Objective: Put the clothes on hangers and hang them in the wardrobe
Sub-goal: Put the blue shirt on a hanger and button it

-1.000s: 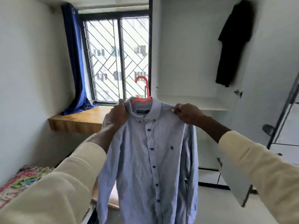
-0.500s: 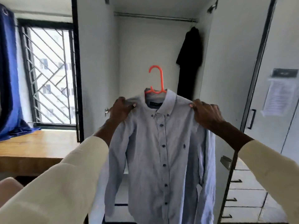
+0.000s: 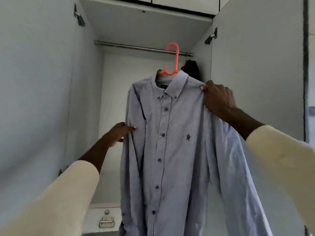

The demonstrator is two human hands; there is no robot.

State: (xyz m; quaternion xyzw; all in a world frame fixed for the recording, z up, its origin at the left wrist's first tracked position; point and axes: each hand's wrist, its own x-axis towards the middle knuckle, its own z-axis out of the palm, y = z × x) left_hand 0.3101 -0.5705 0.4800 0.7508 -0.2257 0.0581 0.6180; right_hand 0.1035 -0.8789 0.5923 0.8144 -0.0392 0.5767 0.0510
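1. The fingers of the right hand (image 3: 217, 97) were curled round the shoulder seam of the pale blue shirt (image 3: 172, 147), pinching cloth at the top corner with the thumb tip showing against the fabric.
2. The left hand (image 3: 117, 133) gripped the other side of the shirt lower down, at the upper sleeve, thumb laid across the front and the fingers hidden behind the cloth.
3. The shirt hung buttoned on an orange hanger (image 3: 171, 60), held up in front of the open wardrobe (image 3: 136, 26), its collar just below the rail's height.
4. The hanger's hook lay across the metal rail (image 3: 136, 47) in the head view; whether it rested on the rail or stood just in front of it could not be told.
5. Along the rail, the stretch to the left of the hook was bare steel, while a dark garment (image 3: 190, 68) hung close on the right, near the wardrobe's side wall.
6. Both doors stood swung wide, the left door (image 3: 37, 82) and right door (image 3: 259, 74) framing the opening, with hinges showing at their upper edges.
7. A pale case with a metal latch (image 3: 106, 222) sat on the wardrobe floor beneath the shirt's left sleeve.
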